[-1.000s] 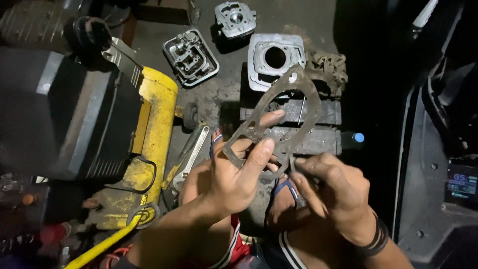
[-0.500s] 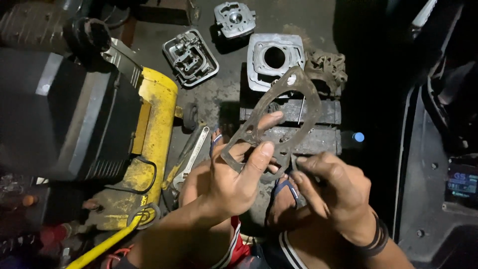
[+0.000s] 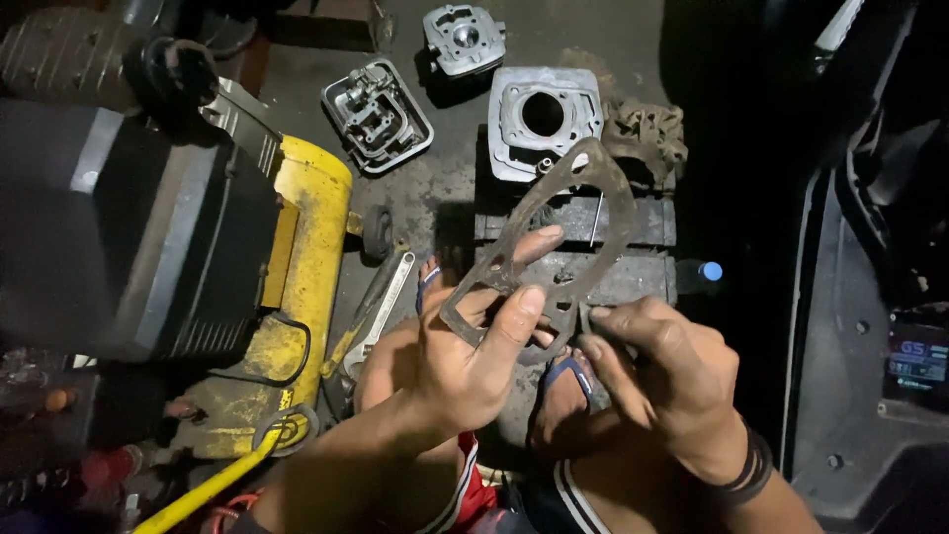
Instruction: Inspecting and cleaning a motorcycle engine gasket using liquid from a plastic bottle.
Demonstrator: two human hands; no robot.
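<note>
Both hands hold the gasket (image 3: 568, 232) up over the cylinder (image 3: 542, 121) — left hand (image 3: 465, 361) fingers clamped on its lower end, right hand (image 3: 657, 371) pinching the edge. Looks like inspection — next comes careful, flat handling.

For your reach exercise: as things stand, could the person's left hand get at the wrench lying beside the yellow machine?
Probably not at once: the left hand is holding the gasket. The wrench lies uncovered just beside that wrist, so the path itself looks free.
</note>
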